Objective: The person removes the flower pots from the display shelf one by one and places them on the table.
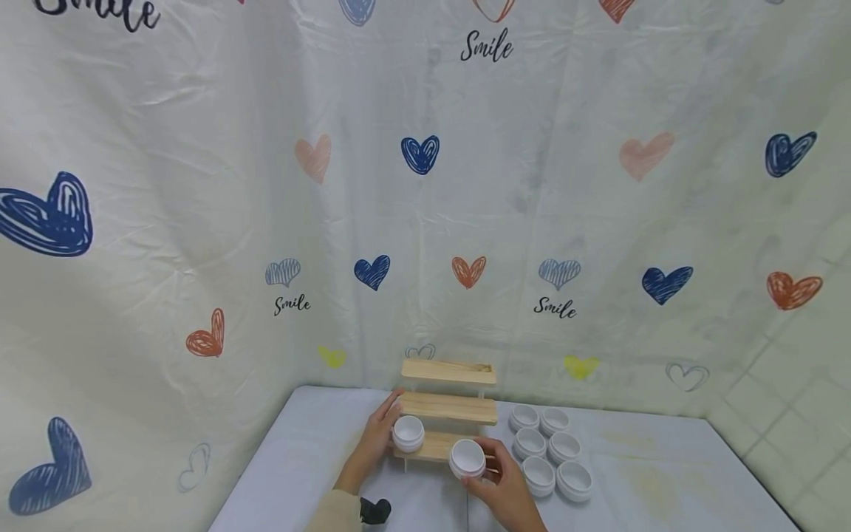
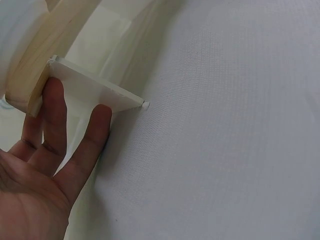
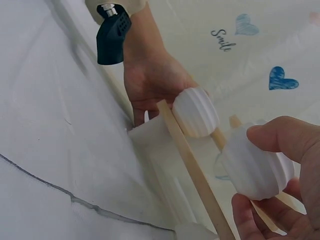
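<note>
A tiered stand with wooden shelves (image 1: pixel 448 408) and white side supports (image 2: pixel 95 85) stands on the table. One white ribbed cup (image 1: pixel 408 433) sits at the left end of its lowest shelf. My left hand (image 1: pixel 379 436) is at the stand's left side; in the left wrist view its fingers (image 2: pixel 55 120) lie fairly straight against the side support. My right hand (image 1: pixel 501 484) holds a second white ribbed cup (image 3: pixel 257 162) between thumb and fingers, upright in front of the lowest shelf's right part. Whether that cup touches the shelf I cannot tell.
Several more white cups (image 1: pixel 564 447) stand in two columns to the right of the stand. A white cloth (image 1: pixel 638 473) covers the table. Behind it hangs a curtain (image 1: pixel 492 214) printed with hearts. A dark heart-shaped print or object (image 1: pixel 376 511) shows near my left wrist.
</note>
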The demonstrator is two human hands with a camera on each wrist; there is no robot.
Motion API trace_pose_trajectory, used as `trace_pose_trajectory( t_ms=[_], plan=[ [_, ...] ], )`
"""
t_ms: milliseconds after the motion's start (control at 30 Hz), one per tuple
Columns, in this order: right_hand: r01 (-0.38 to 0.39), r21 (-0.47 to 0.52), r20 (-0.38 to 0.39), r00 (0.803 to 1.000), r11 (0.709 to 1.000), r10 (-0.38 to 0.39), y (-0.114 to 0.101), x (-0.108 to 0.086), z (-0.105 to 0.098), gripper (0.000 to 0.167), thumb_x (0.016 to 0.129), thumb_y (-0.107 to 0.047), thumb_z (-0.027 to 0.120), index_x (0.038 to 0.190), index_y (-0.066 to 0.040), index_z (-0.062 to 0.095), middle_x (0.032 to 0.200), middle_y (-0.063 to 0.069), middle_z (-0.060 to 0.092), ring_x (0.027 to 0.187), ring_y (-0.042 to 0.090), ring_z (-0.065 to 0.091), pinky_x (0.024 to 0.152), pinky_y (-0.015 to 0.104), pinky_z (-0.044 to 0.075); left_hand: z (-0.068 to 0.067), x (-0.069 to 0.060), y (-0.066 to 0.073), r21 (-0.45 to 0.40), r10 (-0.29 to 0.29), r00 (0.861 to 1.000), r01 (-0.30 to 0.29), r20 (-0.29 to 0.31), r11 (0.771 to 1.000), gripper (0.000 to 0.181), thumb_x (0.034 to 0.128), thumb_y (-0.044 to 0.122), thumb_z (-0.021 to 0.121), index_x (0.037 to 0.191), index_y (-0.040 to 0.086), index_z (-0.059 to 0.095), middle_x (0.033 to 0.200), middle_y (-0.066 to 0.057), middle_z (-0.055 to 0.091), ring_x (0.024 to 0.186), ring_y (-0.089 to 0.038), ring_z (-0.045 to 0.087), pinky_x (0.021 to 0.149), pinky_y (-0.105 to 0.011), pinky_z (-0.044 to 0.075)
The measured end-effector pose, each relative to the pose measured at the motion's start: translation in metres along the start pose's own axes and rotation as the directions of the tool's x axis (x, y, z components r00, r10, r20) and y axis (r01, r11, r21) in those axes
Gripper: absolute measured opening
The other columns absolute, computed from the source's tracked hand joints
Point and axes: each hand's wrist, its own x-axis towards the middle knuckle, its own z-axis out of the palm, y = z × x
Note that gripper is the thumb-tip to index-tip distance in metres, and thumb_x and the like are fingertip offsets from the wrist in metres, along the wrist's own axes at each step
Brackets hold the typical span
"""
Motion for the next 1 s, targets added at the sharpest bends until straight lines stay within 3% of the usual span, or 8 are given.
trace_pose_trajectory(
  t_ms=[467,667,833,1000],
  plan=[
    [0.035,-0.022,0.002,0.999,0.999,-0.035,0.001,-0.007,-0.010,0.065,0.074,-0.006,0.089,0.132,-0.006,0.059,0.124,0.016,0.065,0.098,0.008,0.065,0.086,0.019,0.057,-0.001,0.001,-0.004,-0.011,0.017,1.000,-0.017,0.013,1.000,0.059,0.1038,0.054,0.048,0.157,0.030,0.042,0.169,-0.009,0.029,0.156,-0.043,0.024,0.120,-0.073,0.020],
    [0.010,-0.015,-0.004,1.000,1.000,-0.010,0.005,-0.009,-0.017,0.066,0.073,-0.003,0.089,0.131,-0.002,0.058,0.124,0.017,0.064,0.097,0.013,0.065,0.086,0.019,0.058,-0.001,0.001,-0.003,-0.025,0.021,1.000,-0.020,0.022,0.999,0.058,0.1039,0.054,0.049,0.157,0.032,0.041,0.169,-0.009,0.030,0.156,-0.043,0.024,0.121,-0.073,0.020],
    [-0.057,-0.049,-0.010,0.998,0.997,0.056,0.008,-0.010,-0.022,0.067,0.073,-0.007,0.090,0.132,-0.003,0.058,0.125,0.015,0.064,0.098,0.014,0.065,0.086,0.018,0.057,-0.002,0.000,-0.002,-0.023,0.023,0.999,-0.023,0.026,0.999,0.060,0.1032,0.055,0.049,0.157,0.030,0.041,0.169,-0.010,0.030,0.156,-0.043,0.024,0.120,-0.073,0.021],
    [-0.064,-0.052,-0.025,0.998,0.997,0.063,0.010,-0.014,-0.027,0.067,0.074,-0.005,0.089,0.132,-0.002,0.057,0.125,0.017,0.064,0.097,0.014,0.066,0.085,0.019,0.058,-0.002,0.001,-0.004,-0.019,0.019,0.999,-0.019,0.026,1.000,0.063,0.1017,0.058,0.050,0.157,0.029,0.042,0.169,-0.009,0.030,0.156,-0.042,0.024,0.121,-0.073,0.020]
  ],
)
